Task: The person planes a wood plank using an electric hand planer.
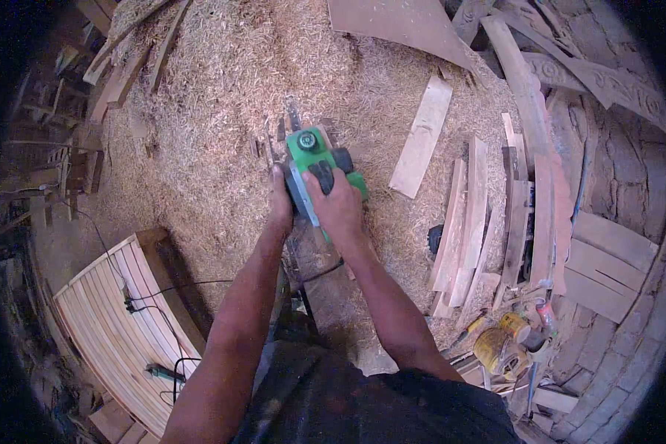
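A green electric hand planer (303, 152) with a black knob sits over a narrow wooden workpiece (294, 111) in the middle of the view. My right hand (335, 203) is wrapped round the planer's rear handle. On the left side of the planer, my left hand (280, 200) grips the edge of the workpiece, its fingers partly hidden. Below the planer, a dusty wooden bench beam (314, 277) runs toward my body.
Wood shavings (214, 103) cover the floor. A pale board (422, 137) lies on them at right, near several curved planks (470, 222). At lower left stands a slatted wooden panel (118, 288) with a cable (200, 283) across it. Yellow containers (499, 348) stand at lower right.
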A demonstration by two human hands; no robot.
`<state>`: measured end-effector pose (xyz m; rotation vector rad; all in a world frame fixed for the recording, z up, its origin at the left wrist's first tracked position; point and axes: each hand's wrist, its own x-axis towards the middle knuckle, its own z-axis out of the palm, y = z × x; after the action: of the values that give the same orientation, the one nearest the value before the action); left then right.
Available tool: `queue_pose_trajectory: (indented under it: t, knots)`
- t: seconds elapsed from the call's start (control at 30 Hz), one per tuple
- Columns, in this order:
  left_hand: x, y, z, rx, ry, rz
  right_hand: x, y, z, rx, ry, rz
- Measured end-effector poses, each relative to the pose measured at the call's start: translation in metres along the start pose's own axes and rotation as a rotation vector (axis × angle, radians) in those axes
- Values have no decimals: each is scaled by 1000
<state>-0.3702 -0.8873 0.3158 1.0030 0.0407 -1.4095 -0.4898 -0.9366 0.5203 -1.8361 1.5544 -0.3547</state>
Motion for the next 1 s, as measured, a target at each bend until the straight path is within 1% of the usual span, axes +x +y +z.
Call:
queue_pose_trajectory:
  t: [0.03, 0.1, 0.23, 0.33, 0.4, 0.5, 0.6, 0.63, 0.67, 0.7, 0.77, 0.8, 0.83, 0.9, 1.0]
  knots:
    - [3, -7, -3, 84, 15, 62, 6, -4, 2, -11, 1, 0]
    - [1, -6, 3, 11, 6, 67, 18, -15, 4, -31, 3, 3]
    - [-1, -7, 8, -7, -34, 196, 48, -33, 12, 12, 2, -29]
    - [-2, -6, 10, -32, -68, 224, 69, -45, 21, 20, 34, -66]
    - [1, -4, 11, -51, -109, 209, 78, -54, 23, 38, 47, -83]
    - [2, -5, 11, -65, -128, 205, 80, -53, 22, 60, 27, -94]
    - [5, -5, 8, -26, -26, 240, 44, -29, 5, 64, 62, -127]
    - [9, -8, 4, 76, 8, 222, 24, -16, -7, 21, 18, -44]
    - [14, -11, -2, 178, 41, 201, -4, 0, -22, 27, 5, -11]
    - [13, -8, 2, 405, 170, 171, -32, 19, -37, 34, -8, 21]
    - [5, -8, 10, 678, 296, 118, -94, 72, -58, -86, -6, 117]
    - [2, -8, 13, 809, 356, 79, -127, 107, -66, -30, 13, 89]
    - [2, -9, 13, 878, 369, 94, -158, 136, -75, 27, 32, 62]
    - [-1, -7, 17, 921, 398, 92, -202, 166, -99, -74, 10, 133]
    - [-6, -3, 21, 931, 405, 113, -217, 187, -99, -258, 122, 30]
